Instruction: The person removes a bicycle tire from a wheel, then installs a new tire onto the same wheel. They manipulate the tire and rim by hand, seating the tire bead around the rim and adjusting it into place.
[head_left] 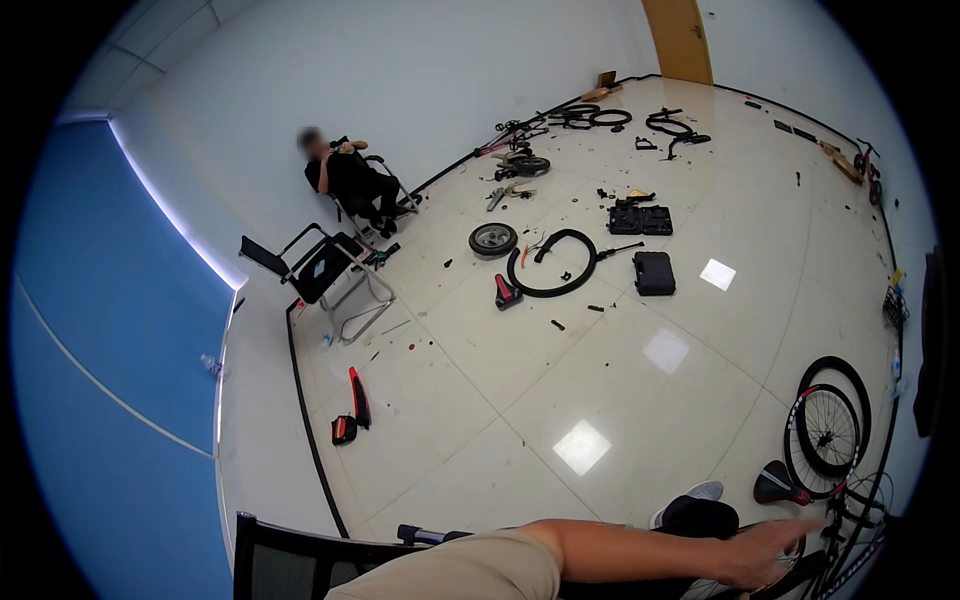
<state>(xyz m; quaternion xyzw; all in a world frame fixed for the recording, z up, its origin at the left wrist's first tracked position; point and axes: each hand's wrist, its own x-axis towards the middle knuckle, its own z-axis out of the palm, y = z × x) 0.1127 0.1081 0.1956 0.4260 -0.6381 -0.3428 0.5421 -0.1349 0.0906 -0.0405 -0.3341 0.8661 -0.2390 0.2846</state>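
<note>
My left hand [765, 555] reaches across the bottom right, blurred by motion, at a bicycle wheel and dark frame parts partly hidden beneath it; I cannot tell whether it grips them. My bare forearm comes out of a beige sleeve from the bottom centre. My right hand is not in view. A black and red saddle [780, 483] lies just above the hand, beside a spoked wheel [795, 445] and a black tyre. A grey and black shoe [700, 510] shows behind my forearm.
A person [350, 185] sits at the back left, hands raised, beside an empty chair [325, 275]. Scattered on the tiled floor are a loose tyre [540, 293], a small wheel [492, 239], tool cases [654, 273] and several bike parts. A black chair back [300, 535] is at lower left.
</note>
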